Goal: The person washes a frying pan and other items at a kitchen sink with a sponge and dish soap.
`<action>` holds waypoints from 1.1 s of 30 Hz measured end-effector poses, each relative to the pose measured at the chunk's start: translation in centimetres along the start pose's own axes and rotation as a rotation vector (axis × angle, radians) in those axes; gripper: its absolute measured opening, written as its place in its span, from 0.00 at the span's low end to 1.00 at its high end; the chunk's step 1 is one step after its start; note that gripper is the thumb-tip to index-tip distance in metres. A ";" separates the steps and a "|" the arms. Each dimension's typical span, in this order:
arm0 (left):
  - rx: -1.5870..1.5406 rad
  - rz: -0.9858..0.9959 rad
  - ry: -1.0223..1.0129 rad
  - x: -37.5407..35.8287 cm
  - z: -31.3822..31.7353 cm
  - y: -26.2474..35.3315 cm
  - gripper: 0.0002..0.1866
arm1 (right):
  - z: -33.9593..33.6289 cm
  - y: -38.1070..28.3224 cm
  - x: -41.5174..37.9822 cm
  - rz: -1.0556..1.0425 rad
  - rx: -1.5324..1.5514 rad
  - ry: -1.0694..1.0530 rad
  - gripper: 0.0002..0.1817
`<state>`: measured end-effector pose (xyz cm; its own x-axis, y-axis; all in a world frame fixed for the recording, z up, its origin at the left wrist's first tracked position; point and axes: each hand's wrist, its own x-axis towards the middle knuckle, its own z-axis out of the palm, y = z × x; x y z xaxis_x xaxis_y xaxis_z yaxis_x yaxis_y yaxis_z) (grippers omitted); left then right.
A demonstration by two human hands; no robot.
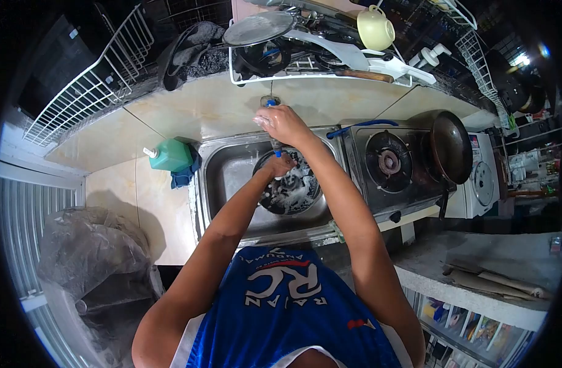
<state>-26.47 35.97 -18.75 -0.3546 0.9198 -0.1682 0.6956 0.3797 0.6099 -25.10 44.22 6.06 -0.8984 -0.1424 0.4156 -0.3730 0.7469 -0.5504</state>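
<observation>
Right hand closed on tap, left hand perhaps gripping soapy pan; shirt lettering "RC".

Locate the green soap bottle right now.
In the head view, the green bottle stands on the counter left of the sink, beside a blue cloth.
</observation>
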 end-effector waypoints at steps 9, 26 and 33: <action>-0.236 -0.139 0.183 -1.7 -1.6 3.5 0.24 | 1.5 -0.8 -2.5 0.083 0.300 0.200 0.16; -2.277 -0.642 0.229 -3.3 5.4 4.0 0.28 | 15.2 5.7 -15.1 1.257 0.514 -0.028 0.37; -2.253 -0.750 0.060 -0.8 10.1 -1.3 0.36 | 18.7 6.5 -19.0 1.121 0.431 0.044 0.40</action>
<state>-20.75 35.72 -27.23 -0.1637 0.7116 -0.6832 -0.9830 -0.1764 0.0518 -14.74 39.64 -18.94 -0.7676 0.4759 -0.4294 0.5562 0.1615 -0.8152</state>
